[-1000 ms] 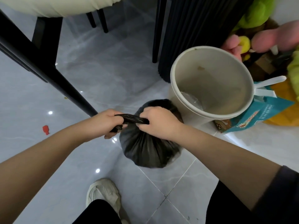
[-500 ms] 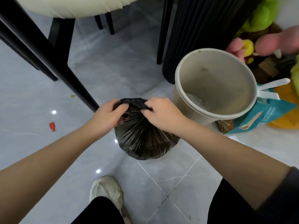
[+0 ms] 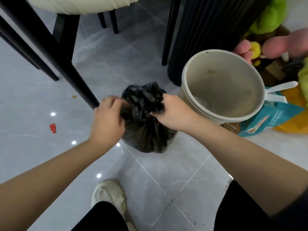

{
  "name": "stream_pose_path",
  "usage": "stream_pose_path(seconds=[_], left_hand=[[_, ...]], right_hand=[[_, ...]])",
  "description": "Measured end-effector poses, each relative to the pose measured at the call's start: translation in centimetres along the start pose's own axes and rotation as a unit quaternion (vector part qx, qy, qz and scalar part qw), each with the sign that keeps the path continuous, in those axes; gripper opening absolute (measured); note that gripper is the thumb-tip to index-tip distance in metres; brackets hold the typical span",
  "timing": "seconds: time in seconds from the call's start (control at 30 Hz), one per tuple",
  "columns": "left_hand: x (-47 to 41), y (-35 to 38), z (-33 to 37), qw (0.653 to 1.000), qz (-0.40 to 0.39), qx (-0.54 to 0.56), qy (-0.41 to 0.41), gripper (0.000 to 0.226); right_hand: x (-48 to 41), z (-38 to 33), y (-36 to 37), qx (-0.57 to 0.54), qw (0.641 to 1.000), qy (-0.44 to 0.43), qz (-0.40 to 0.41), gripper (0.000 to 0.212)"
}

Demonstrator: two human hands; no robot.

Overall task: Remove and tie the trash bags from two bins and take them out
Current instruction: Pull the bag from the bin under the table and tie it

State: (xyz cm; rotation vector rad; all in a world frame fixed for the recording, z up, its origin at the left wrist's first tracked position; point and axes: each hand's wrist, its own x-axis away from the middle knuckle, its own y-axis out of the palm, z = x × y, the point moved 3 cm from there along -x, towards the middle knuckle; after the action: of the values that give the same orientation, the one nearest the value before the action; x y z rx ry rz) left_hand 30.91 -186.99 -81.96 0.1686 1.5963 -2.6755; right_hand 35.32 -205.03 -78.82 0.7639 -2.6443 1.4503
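Trash bag [image 3: 146,132], black, sits on the tile floor [image 3: 116,64] just beside a beige bin [image 3: 184,80]. Both hands hold it: the left hand [image 3: 108,120] pinches its side, and the right hand [image 3: 173,112] clutches the bunched neck. Clear plastic [image 3: 202,104] lies in the bin; lettering on the teal packet [image 3: 273,120] behind is too blurred to read.

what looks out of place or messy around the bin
A small red scrap lies loose on the floor left of the black trash bag, with a yellowish crumb beyond it by the chair leg. The bin has a brownish smear on its inner wall.
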Motion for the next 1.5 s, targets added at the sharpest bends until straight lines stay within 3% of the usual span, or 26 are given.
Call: stream_pose_path(seconds=[0.07,0.17,0.23,0.4,0.47,0.57,0.73,0.87,0.93,1.0,1.13,1.2,1.27,1.33,1.43,1.5], left_hand=[[1.1,-0.3,0.8,1.000,0.005,0.009,0.002,0.029],[1.8,1.2,1.5,0.992,-0.110,-0.066,0.012,0.068],[1.3,1.8,1.4,0.983,-0.137,-0.118,0.014,0.078],[-0.1,0.2,1.0,0.998,-0.016,-0.057,-0.018,0.049],[0.2,0.1,1.4,0.999,-0.032,-0.043,-0.010,0.052],[0.8,1.2,1.9,0.990,-0.087,-0.105,0.035,0.065],[-0.1,0.3,1.5,0.996,-0.065,-0.054,-0.017,0.047],[0.5,1.3,2.0,0.986,-0.138,-0.091,0.019,0.069],[0.2,1.2,1.7,0.988,-0.118,-0.096,0.005,0.058],[-0.2,0.6,1.5,0.993,-0.087,-0.074,-0.007,0.047],[0.2,1.0,2.3,0.988,-0.125,-0.088,0.029,0.064],[0.1,1.1,2.3,0.987,-0.120,-0.104,0.027,0.058],[-0.3,0.8,2.2,0.989,-0.111,-0.094,0.011,0.055],[-0.4,0.6,2.4,0.990,-0.120,-0.067,0.019,0.062],[-0.4,0.5,2.6,0.989,-0.132,-0.053,0.040,0.069],[-0.5,0.4,2.2,0.990,-0.118,-0.072,0.031,0.060]], right_hand=[[0.0,0.0,0.2,0.031,0.999,-0.043,0.012,0.024],[-0.1,-0.1,-0.3,0.015,0.995,-0.090,0.037,0.013],[0.0,-0.3,-0.6,-0.009,0.994,-0.099,0.036,0.017],[-0.4,0.9,-0.2,0.014,0.999,-0.050,-0.005,0.021],[-0.4,0.7,-0.4,0.005,0.998,-0.068,0.016,0.015],[-0.4,0.5,-0.7,-0.039,0.994,-0.099,0.031,0.012],[-0.4,1.3,-0.5,0.034,0.999,-0.027,-0.006,0.036],[-0.1,0.9,-0.7,-0.007,0.996,-0.087,0.035,0.020],[0.0,1.0,-0.7,-0.031,0.995,-0.090,0.034,0.021],[0.0,1.3,-0.5,-0.021,0.998,-0.062,0.012,0.037],[0.1,0.7,-0.9,0.017,0.994,-0.091,0.050,0.025],[0.2,0.5,-1.1,-0.017,0.994,-0.095,0.045,0.034],[0.2,0.8,-0.9,-0.025,0.999,-0.045,0.006,0.044],[0.4,0.7,-0.9,0.011,0.999,-0.038,0.000,0.041],[0.5,0.2,-0.9,0.008,0.995,-0.092,0.048,0.023],[0.5,0.4,-0.7,-0.023,0.996,-0.081,0.026,0.030]])
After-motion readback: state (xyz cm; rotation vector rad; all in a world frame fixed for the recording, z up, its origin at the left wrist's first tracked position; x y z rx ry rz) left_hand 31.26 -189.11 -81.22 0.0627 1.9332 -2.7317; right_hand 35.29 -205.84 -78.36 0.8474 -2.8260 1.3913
